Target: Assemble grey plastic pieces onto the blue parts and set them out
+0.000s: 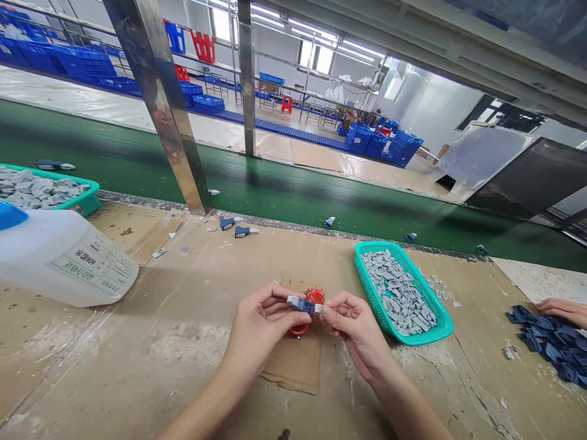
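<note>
Your left hand [261, 324] and right hand [355, 330] are both closed in a pinch on a small blue plastic part [301, 305] with pale grey ends, holding it between your fingertips above a red round object [315, 296]. What that red object is, you can't tell from this view. It sits on a cardboard sheet [293, 363] near the front edge of the worktop [137, 366].

Just right of your right hand, a teal perforated basket [403, 293] sits at a slant, heaped with small grey plastic pieces [398, 293]. A few loose grey pieces [438, 283] lie beside its far corner. At the worktop's left end, a second teal tray [87, 198] is piled with similar grey pieces [32, 188], just behind a white plastic jug [64, 260] lying on its side, with a blue cap [11, 215] and a printed label [96, 269].

Near the far edge, a few blue parts [241, 231] lie scattered. At the right edge, a co-worker's hand [562, 310] rests beside a heap of dark blue pieces [550, 342].
</note>
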Motion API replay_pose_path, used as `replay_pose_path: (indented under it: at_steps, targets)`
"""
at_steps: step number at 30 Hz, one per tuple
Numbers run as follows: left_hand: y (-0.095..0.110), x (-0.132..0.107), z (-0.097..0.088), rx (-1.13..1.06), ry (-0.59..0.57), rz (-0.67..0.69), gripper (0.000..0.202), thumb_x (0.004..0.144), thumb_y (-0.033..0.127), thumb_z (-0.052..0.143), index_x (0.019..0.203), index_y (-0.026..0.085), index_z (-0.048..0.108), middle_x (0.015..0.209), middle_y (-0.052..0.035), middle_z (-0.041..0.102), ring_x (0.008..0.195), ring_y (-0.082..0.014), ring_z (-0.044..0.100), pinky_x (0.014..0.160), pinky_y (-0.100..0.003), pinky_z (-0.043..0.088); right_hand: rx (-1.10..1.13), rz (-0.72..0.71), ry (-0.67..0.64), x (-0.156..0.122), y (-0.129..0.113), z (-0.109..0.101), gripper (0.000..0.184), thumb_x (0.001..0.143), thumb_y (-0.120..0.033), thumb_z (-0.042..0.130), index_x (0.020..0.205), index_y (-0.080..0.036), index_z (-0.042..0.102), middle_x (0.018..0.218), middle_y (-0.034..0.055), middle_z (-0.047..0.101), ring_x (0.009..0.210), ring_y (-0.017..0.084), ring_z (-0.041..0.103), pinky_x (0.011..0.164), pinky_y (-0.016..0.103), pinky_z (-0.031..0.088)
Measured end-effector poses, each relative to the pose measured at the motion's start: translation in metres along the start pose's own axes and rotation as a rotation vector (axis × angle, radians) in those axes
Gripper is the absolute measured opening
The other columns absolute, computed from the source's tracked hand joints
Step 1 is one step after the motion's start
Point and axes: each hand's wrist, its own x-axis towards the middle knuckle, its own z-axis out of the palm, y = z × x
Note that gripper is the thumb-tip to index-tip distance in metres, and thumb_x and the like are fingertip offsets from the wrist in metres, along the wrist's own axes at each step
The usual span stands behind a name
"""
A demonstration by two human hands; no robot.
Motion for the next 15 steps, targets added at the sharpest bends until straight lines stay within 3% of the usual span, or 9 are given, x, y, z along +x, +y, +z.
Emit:
replay_pose_path:
  at_steps: [10,15]
  targets:
    - [-0.0003,-0.008,0.0055,0.01,-0.017,0.052,0.017,0.061,0.009,0.077,0.073,0.017,0.069,0.08,-0.0013,0.074,0.076,-0.0163,0.07,0.07,-0.019,0.058,-0.091,0.035,-0.041,0.0024,0.0039,-0.0026,0.026,0.071,-0.034,0.081,0.074,-0.015,0.062,0.066,0.0005,0.062,0.057,0.009,0.045,0.049,0.017,0.031]
    - [-0.0044,-0.0091,0.0044,0.097,-0.029,0.179,0.016,0.065,0.008,0.073,0.076,0.021,0.074,0.083,-0.0004,0.074,0.073,-0.0168,0.071,0.072,-0.022,0.059,-0.103,0.111,-0.131,0.0014,0.0034,-0.0031,0.033,0.072,-0.039,0.079,0.074,-0.015,0.055,0.069,0.0029,0.062,0.055,0.009,0.045,0.042,0.015,0.032]
